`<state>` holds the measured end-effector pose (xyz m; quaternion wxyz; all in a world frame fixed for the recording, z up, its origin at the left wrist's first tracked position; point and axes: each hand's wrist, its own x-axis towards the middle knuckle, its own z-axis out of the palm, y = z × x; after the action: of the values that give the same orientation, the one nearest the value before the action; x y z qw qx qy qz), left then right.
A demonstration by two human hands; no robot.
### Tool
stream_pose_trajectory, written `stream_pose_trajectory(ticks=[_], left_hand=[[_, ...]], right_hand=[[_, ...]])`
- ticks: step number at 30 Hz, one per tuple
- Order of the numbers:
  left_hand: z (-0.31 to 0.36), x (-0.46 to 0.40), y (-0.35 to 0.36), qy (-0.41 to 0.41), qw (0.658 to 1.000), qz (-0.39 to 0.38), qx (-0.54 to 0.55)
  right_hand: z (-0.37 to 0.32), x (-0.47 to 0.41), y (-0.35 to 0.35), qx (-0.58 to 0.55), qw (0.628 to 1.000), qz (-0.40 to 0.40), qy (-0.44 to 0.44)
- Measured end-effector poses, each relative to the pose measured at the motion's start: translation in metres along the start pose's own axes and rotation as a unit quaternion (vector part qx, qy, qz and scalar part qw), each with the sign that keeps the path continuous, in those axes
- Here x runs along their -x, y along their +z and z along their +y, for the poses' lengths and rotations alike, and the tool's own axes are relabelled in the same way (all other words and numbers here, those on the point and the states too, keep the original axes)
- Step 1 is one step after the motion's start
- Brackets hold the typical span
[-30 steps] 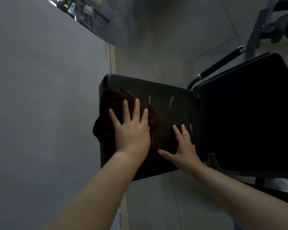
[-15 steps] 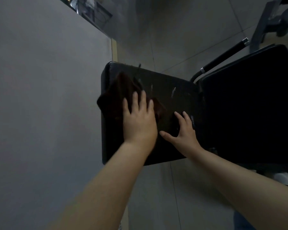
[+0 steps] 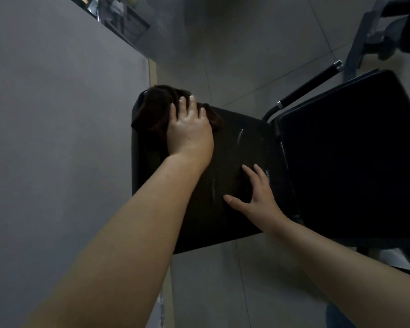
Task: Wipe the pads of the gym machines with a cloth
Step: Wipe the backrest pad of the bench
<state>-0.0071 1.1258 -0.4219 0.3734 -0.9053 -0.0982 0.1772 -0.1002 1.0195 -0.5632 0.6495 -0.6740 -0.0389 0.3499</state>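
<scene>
A black padded seat (image 3: 237, 147) of a gym machine fills the middle of the view, with wet streaks on its surface. My left hand (image 3: 189, 131) presses a dark brown cloth (image 3: 156, 110) flat against the pad's far left corner, fingers spread over the cloth. My right hand (image 3: 258, 192) rests palm down on the pad's near right part, fingers apart, holding nothing. A second, larger black pad (image 3: 355, 157) adjoins the seat on the right.
A grey wall (image 3: 57, 138) runs close along the left of the seat. A black handle bar with a chrome end (image 3: 310, 88) sticks out behind the pads. Grey machine frame parts (image 3: 374, 36) stand at the top right. The floor is pale tile (image 3: 246, 55).
My left hand has pushed the cloth away from me, from the pad's middle left to its far left corner. My right hand has stayed flat on the pad.
</scene>
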Motion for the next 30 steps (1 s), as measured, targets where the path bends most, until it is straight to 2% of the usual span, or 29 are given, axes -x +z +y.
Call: stream_pose_trajectory(ticks=[3,6,9,12,15,20,23,26,28,30], left_hand=[[-0.003,0.035,0.004,0.005,1.0,0.016,0.026],[-0.004,0.088,0.005,0.0,0.997,-0.026,0.069],[-0.004,0.118,0.01,0.025,0.996,-0.06,0.054],[0.0,0.094,0.011,0.03,0.998,-0.039,0.039],[0.011,0.034,0.006,0.028,0.999,-0.027,0.008],[0.018,-0.021,0.002,-0.009,0.999,-0.035,-0.015],[0.021,0.012,0.008,-0.008,1.0,-0.025,-0.016],[0.02,0.073,0.013,0.014,0.999,-0.045,0.02],[0.012,0.11,0.016,0.029,0.997,-0.058,0.032],[0.005,0.129,0.015,0.019,0.998,-0.042,0.051]], right_hand=[[0.001,0.001,-0.003,0.0,1.0,-0.013,0.004],[-0.001,0.003,-0.006,0.002,1.0,-0.021,-0.001],[-0.008,0.004,-0.012,-0.034,0.999,-0.01,0.002],[-0.022,0.005,-0.02,-0.078,0.995,0.044,-0.035],[-0.034,0.005,-0.032,-0.087,0.992,0.062,-0.063],[-0.032,0.005,-0.047,-0.093,0.991,0.081,-0.048],[-0.02,0.007,-0.04,-0.07,0.995,0.062,-0.026],[-0.006,0.009,-0.03,-0.016,0.998,0.049,0.042],[0.003,0.009,-0.026,-0.011,0.995,0.075,0.071],[0.008,0.008,-0.027,-0.013,0.99,0.134,0.046]])
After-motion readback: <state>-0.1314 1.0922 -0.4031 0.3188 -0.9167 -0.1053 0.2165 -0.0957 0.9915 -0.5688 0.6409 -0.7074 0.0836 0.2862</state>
